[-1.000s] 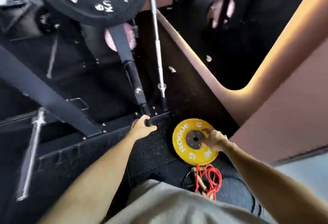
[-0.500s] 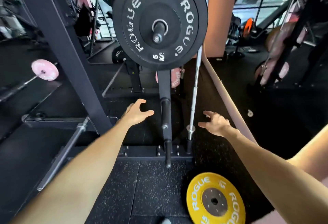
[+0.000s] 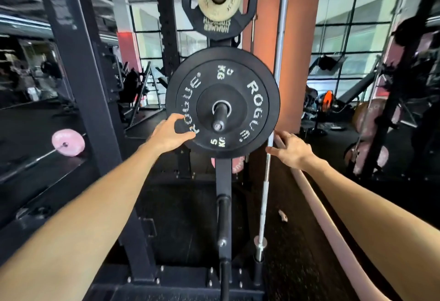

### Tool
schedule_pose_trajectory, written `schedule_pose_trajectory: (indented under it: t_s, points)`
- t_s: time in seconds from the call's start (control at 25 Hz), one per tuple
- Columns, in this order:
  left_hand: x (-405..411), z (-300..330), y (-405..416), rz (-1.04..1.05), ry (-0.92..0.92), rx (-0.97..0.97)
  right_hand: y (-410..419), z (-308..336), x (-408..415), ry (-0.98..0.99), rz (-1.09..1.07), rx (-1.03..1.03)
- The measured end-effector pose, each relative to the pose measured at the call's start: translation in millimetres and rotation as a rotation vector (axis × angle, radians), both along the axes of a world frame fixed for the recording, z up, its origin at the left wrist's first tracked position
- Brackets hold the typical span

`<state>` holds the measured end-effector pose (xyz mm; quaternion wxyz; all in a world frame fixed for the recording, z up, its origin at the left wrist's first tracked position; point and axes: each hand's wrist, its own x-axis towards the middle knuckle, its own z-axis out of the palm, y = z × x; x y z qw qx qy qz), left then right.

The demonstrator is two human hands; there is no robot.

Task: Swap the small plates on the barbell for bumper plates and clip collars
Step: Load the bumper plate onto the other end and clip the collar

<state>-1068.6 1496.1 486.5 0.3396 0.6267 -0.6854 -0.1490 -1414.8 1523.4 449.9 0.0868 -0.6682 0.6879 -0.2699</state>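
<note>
Hands first: both bare forearms stretch forward and up from the bottom corners of the view toward a black bumper plate (image 3: 222, 102) hung on a storage peg (image 3: 219, 119) of a black rack post (image 3: 223, 207). The left hand (image 3: 170, 133) is at the plate's lower left edge, thumb and fingers curved apart in front of its rim; whether they already touch the rubber cannot be told, and nothing is clamped. The right hand (image 3: 291, 149) hovers just beside the plate's lower right edge, fingers spread and relaxed, holding nothing, with its fingertips close to an upright chrome bar (image 3: 265, 181) that stands in a floor holder at the rack's base.

White lettering on the plate reads "ROGUE" on both sides of the hub, with "5 KG" above and again below it. Higher on the same post sits a second black plate (image 3: 220, 18) with grip cut-outs, marked "HAMMER STRENGTH" upside down, and a small pale gold plate (image 3: 220, 2) lies against its front; the print on that one is too worn to read.

At the left edge of the view a pink plate (image 3: 68, 142) sits on the end of a bar (image 3: 31, 161). A dark rack upright (image 3: 81, 86) rises left of the hands.
</note>
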Motion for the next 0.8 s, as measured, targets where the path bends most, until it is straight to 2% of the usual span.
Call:
schedule_pose_trajectory:
  t_s: [0.16,0.4,0.52,0.68,0.8]
  points:
    - [7.8,57.5,-45.3,-0.028,-0.022,-0.097,-35.5,60.3,-2.1,0.013,0.002,-0.104]
    - [9.0,119.4,-109.3,0.036,-0.115,-0.224,-106.1,129.7,6.3,-0.010,-0.010,-0.212]
    - [10.5,123.5,-144.1,0.087,-0.144,-0.198,-144.9,148.7,8.9,-0.059,0.000,-0.186]
    - [18.7,109.7,-193.9,0.089,-0.029,-0.100,-192.6,152.9,6.6,-0.122,-0.046,-0.095]
    - [16.9,97.2,-224.9,0.096,-0.003,-0.127,-230.4,143.0,7.2,-0.219,-0.055,-0.074]
